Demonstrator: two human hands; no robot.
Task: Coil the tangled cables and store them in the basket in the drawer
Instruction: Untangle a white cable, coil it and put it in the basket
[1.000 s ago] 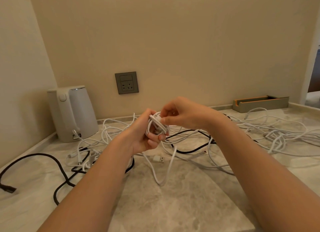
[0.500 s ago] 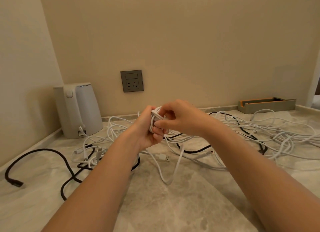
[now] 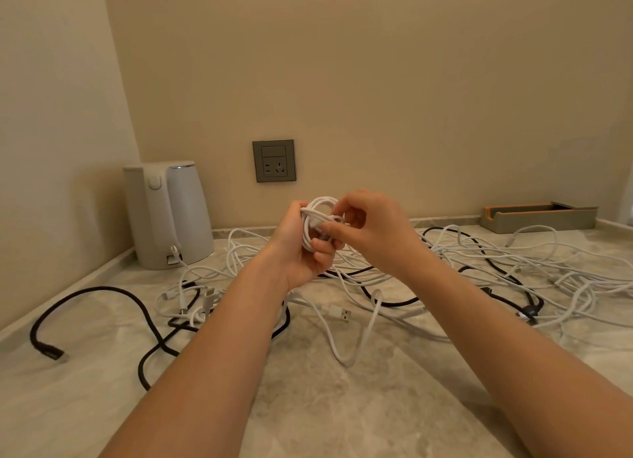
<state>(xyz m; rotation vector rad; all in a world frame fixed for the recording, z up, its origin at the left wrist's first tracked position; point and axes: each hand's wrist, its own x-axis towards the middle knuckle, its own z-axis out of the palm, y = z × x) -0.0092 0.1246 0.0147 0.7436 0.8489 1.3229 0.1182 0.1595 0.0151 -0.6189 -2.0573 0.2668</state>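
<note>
Coiling one white cable, held up over the tangle.

My left hand (image 3: 298,255) grips the white coil (image 3: 317,208); my right hand (image 3: 371,231) pinches its strand. Next, I judge: wind in the slack, secure the end. Remaining cables (image 3: 479,262) sprawl across the marble counter (image 3: 308,406), kettle (image 3: 168,214) and wall socket (image 3: 274,161) behind; basket and drawer are unseen.
</note>
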